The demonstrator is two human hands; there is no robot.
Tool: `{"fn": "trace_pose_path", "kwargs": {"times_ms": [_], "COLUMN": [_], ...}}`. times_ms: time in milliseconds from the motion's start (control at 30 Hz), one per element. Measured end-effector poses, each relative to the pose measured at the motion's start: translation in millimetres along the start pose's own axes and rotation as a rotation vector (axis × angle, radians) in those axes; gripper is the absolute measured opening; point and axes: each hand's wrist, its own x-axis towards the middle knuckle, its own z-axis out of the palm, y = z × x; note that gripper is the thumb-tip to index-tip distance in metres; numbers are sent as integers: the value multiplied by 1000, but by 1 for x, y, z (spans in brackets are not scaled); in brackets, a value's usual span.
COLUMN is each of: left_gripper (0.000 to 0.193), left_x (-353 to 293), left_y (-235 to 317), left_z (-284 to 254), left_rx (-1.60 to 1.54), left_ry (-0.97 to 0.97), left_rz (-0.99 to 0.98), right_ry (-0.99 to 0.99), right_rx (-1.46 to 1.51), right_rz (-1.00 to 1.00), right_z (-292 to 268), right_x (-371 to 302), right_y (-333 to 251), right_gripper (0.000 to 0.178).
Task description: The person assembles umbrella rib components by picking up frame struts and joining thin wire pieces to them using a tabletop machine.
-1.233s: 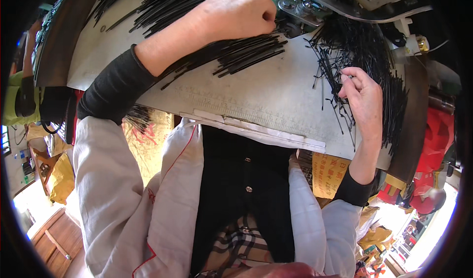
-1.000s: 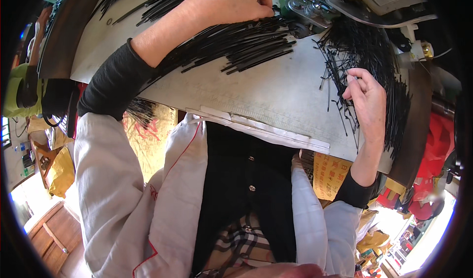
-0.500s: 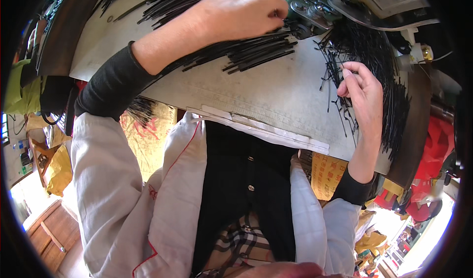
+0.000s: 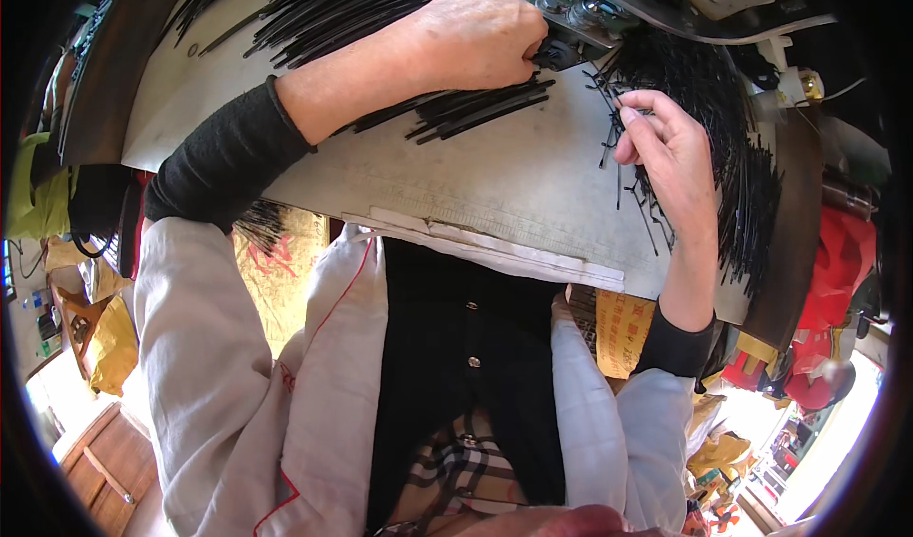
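Thin, straight black strips (image 4: 483, 109) lie left of the green metal machine (image 4: 573, 9) on the pale, smooth surface (image 4: 447, 171). Likely light, springy, slick; take hold near one end. Left hand (image 4: 480, 38) beside machine, fingers curled; grip hidden. Right hand (image 4: 671, 152) right of machine, fingers bent; cannot tell if gripping. Tangled black strips (image 4: 709, 85) alongside could snag.

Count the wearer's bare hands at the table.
2: left hand beside the green-and-metal machine, right hand at the right-side heap of black strips. Neither hand is hidden.
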Motion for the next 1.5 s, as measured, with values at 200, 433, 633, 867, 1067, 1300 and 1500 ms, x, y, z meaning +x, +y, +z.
{"fn": "trace_pose_path", "kwargs": {"times_ms": [200, 433, 633, 867, 1067, 1300, 1500], "left_gripper": [18, 20, 25, 26, 26, 33, 34], "left_x": [1, 11, 9, 12, 14, 24, 31], "left_y": [-12, -18, -21, -20, -18, -14, -16], "left_z": [-2, -10, -5, -4, -5, -3, 1], "left_rx": [-255, -684, -1152, -1207, -1257, -1246, -1251], "left_ry": [97, -71, -112, -92, -80, 21, 15], "left_rz": [-9, -131, -222, -264, -255, -333, -347], "right_ry": [-91, -117, -111, -93, -82, 2, 5], "right_rx": [169, 291, 305, 301, 332, 430, 414], "right_rz": [6, -48, -67, -64, -61, -99, -70], "right_z": [1, 13, 18, 17, 17, 15, 11], "right_x": [5, 11, 14, 16, 16, 21, 29], "right_y": [-5, -17, -15, -13, -13, -6, -3], "right_gripper": [18, 17, 18, 20, 21, 24, 24]}}
